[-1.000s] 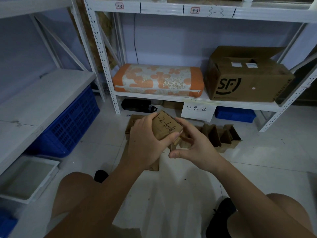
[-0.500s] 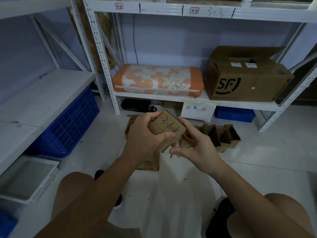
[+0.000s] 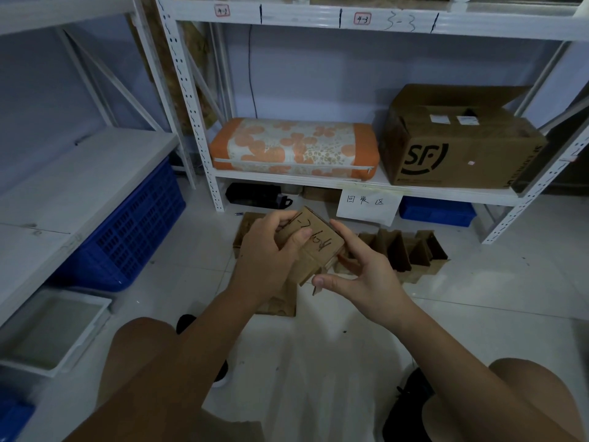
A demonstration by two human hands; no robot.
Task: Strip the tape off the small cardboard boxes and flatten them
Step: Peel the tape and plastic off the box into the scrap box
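Mid-frame, the left hand (image 3: pixel 267 263) has a curled grip around the box (image 3: pixel 314 247); the right hand (image 3: pixel 366 275) pinches its lower right corner.

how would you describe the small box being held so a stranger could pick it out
Start at the white metal shelving with the orange floral cushion. Below it, above the tiled floor, the left hand grips a small brown cardboard box, with the right hand at its lower edge. Unlike the cardboard on the floor, it carries black handwritten marks.
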